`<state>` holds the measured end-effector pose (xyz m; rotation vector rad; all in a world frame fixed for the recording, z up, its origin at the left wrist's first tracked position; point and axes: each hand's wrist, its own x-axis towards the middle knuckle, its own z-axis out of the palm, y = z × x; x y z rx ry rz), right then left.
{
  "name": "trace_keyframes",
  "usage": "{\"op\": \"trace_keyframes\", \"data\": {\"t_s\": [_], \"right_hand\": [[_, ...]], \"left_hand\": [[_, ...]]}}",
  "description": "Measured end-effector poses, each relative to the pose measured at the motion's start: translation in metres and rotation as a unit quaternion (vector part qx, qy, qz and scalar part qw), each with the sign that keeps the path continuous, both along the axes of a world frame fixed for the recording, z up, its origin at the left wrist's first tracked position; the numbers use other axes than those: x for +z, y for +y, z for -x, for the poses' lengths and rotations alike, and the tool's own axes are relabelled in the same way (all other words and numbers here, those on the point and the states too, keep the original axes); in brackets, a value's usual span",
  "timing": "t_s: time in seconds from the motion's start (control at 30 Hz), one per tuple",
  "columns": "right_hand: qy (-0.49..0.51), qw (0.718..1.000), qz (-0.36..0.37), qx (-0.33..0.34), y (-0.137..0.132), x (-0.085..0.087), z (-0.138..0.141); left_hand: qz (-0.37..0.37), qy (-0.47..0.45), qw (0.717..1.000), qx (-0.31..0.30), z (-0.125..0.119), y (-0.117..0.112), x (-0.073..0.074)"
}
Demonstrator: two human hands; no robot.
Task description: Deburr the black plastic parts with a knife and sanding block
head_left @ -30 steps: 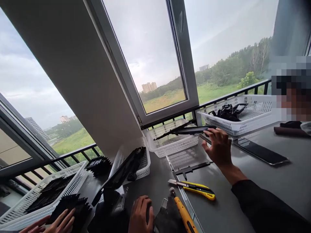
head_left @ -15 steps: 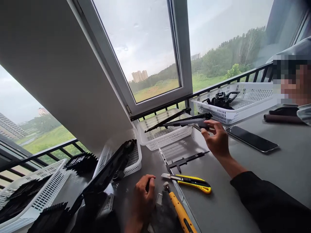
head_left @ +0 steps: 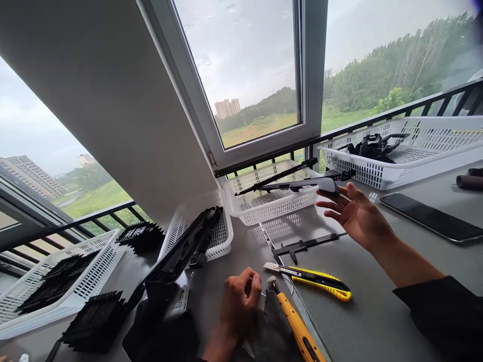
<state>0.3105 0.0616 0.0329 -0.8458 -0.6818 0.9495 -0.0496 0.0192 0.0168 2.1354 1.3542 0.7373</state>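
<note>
My right hand (head_left: 356, 213) is stretched out palm up with its fingers spread, fingertips at the grey end of a long black wiper-like part (head_left: 298, 185). That part lies across the rim of a small white basket (head_left: 277, 206), beside a second thin black rod (head_left: 277, 176). My left hand (head_left: 239, 301) rests low at the table's front with its fingers curled tight; what they pinch is hidden. It sits beside a yellow-handled screwdriver (head_left: 298, 327) and a dark flat piece (head_left: 269, 332).
On the grey table lie a yellow utility knife (head_left: 320, 282), a caliper (head_left: 302, 245) and a phone (head_left: 433, 221). White baskets stand along the window: one (head_left: 415, 166) at right with black parts, a tilted one (head_left: 222, 239), one (head_left: 86, 279) at left. Black stacks (head_left: 96, 322) lie front left.
My right hand has let go of the long part and opened, leaving it on the basket. My left hand has curled tighter. The view swung right to left; the co-worker is out of view.
</note>
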Motion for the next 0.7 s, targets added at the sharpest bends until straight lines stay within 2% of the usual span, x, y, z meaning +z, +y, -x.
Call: {"op": "trace_keyframes", "data": {"t_s": [0.13, 0.23, 0.43, 0.57, 0.63, 0.7], "right_hand": [[-0.019, 1.000, 0.015, 0.000, 0.002, -0.003, -0.002], [0.022, 1.000, 0.022, -0.004, 0.000, 0.002, 0.005], [0.080, 0.995, -0.057, 0.031, -0.025, 0.038, 0.013], [0.111, 0.989, -0.095, 0.002, -0.037, 0.053, 0.004], [0.132, 0.989, -0.058, -0.006, -0.037, 0.053, 0.004], [0.136, 0.991, 0.010, 0.013, -0.035, 0.049, 0.009]], "left_hand": [[0.010, 0.013, 1.000, -0.012, -0.001, 0.003, -0.002], [0.015, 0.014, 1.000, -0.009, 0.000, 0.004, -0.002], [0.026, 0.006, 1.000, -0.005, 0.000, 0.004, -0.001], [0.034, -0.007, 0.999, -0.005, -0.001, 0.005, 0.001], [0.033, -0.014, 0.999, -0.003, -0.001, 0.005, 0.002], [0.033, -0.023, 0.999, -0.001, 0.000, 0.005, 0.003]]}}
